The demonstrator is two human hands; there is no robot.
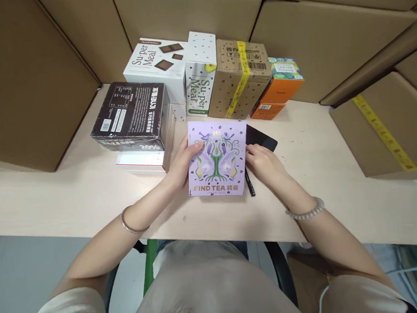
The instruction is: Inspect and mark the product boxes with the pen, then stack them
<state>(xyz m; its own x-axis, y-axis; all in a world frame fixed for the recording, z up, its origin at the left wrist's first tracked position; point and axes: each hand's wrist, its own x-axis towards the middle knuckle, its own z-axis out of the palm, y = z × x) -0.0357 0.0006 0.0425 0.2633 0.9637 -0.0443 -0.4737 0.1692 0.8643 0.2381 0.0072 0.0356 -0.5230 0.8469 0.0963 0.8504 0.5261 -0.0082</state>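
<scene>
A lilac tea box [216,158], printed with birds, a green tree and "FIND TEA", is held up over the table in front of me. My left hand [184,162] grips its left side, thumb on the front and the other fingers hidden behind. At the opposite edge, my right hand [263,160] has its fingers bent and closed against the box; its fingertips are partly hidden. Behind the box and my right hand lies a flat black device [263,138], mostly covered. A black pen [250,184] sticks out below, close to the right hand.
At left a dark brown carton [132,115] rests on a white box [141,161]. Behind stand white Su-per Meal boxes [158,66] [202,86], a taped brown carton [238,78] and orange boxes [279,89]. Large cardboard boxes [330,43] wall the table [322,166].
</scene>
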